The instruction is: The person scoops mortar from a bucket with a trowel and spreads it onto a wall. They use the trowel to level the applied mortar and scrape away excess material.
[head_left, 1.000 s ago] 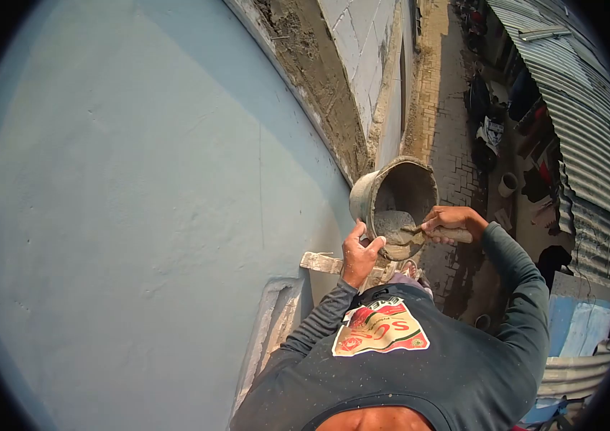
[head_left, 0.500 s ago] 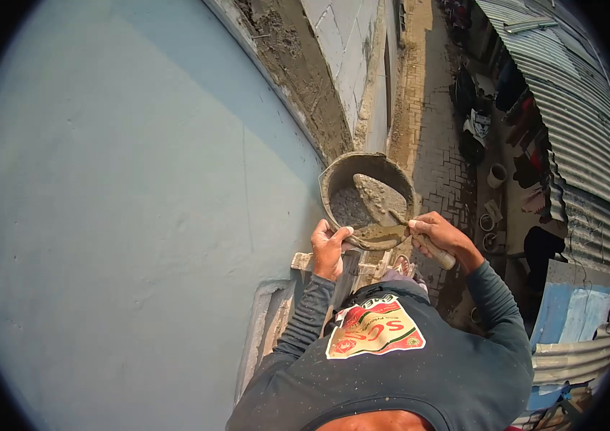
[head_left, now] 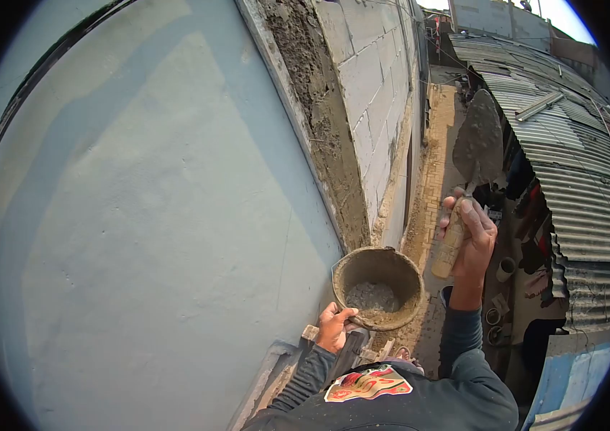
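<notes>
Round, mortar-crusted grey bucket (head_left: 384, 266), left fingers (head_left: 349, 314) grasping its rim; leaf-bladed, tan-handled metal trowel (head_left: 479, 144), clenched in right fingers (head_left: 471, 210) up and right of the bucket, blade pointing away from it.

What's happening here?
A person is working with a bucket and trowel beside a blue wall. The left hand grips the rim of the bucket, which has some grey mix in the bottom. The right hand holds the trowel by its handle, blade up and clear of the bucket.
</notes>
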Available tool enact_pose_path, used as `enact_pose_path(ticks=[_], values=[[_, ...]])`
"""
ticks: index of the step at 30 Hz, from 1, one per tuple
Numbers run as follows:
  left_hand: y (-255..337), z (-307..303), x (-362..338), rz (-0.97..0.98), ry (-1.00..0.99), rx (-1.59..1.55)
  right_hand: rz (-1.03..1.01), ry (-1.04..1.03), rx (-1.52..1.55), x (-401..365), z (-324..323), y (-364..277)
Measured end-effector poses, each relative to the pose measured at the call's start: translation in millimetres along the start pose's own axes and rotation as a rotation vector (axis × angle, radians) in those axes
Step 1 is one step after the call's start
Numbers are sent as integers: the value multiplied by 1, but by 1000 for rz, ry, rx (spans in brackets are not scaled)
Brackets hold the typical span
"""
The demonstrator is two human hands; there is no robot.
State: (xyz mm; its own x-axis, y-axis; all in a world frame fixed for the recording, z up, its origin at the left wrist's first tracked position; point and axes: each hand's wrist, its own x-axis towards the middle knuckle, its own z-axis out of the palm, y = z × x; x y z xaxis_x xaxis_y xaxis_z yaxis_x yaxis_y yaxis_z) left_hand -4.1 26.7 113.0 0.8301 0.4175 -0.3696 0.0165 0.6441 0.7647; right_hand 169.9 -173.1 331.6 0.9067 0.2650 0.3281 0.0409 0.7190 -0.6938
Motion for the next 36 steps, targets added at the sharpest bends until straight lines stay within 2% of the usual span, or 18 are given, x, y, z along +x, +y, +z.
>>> enact_pose_path(ticks=[2, 3, 5, 6, 9, 11, 13, 16, 18, 19, 21, 22, 25, 27, 29, 33, 34, 36], values=[[2, 0, -4, 11, -6, 9, -457, 288, -50, 26, 26, -6], [4, 1, -7, 17, -7, 26, -461, 276, -50, 38, 39, -8], [8, 3, -17, 35, -3, 20, -741, 533, -67, 57, 60, -11], [10, 4, -20, 31, 10, 33, -771, 591, -109, 65, 63, -9], [15, 7, -30, 29, 33, 24, -873, 629, -89, 87, 78, 16], [15, 6, -34, 60, 44, 26, -821, 298, -525, 99, 68, 52], [12, 7, -43, 57, 49, 1, -822, -227, -1120, 86, 40, 68], [27, 7, -45, 91, 18, -19, -729, -263, -1019, 53, 17, 83], [22, 7, -59, 69, 12, -70, -188, -237, -675, 35, 11, 86], [24, 6, -59, 65, 20, -63, -180, -232, -669, 32, 21, 84], [22, 5, -56, 67, 26, -25, 183, -282, -27, 35, 44, 77], [21, 6, -56, 66, 15, -46, 299, -350, 132, 42, 45, 80], [17, 5, -51, 54, 42, 9, 326, -282, 287, 53, 70, 81], [11, 1, -49, 64, 26, 1, 315, -227, 269, 61, 86, 74], [13, 2, -51, 81, -7, -30, 254, -174, 103, 68, 100, 68], [16, 1, -49, 38, 8, 10, 246, -284, 228, 80, 119, 58], [14, -2, -48, 28, -6, -22, 313, -408, 421, 86, 118, 60], [12, -4, -47, 22, -6, -8, 362, -429, 518, 88, 124, 57]])
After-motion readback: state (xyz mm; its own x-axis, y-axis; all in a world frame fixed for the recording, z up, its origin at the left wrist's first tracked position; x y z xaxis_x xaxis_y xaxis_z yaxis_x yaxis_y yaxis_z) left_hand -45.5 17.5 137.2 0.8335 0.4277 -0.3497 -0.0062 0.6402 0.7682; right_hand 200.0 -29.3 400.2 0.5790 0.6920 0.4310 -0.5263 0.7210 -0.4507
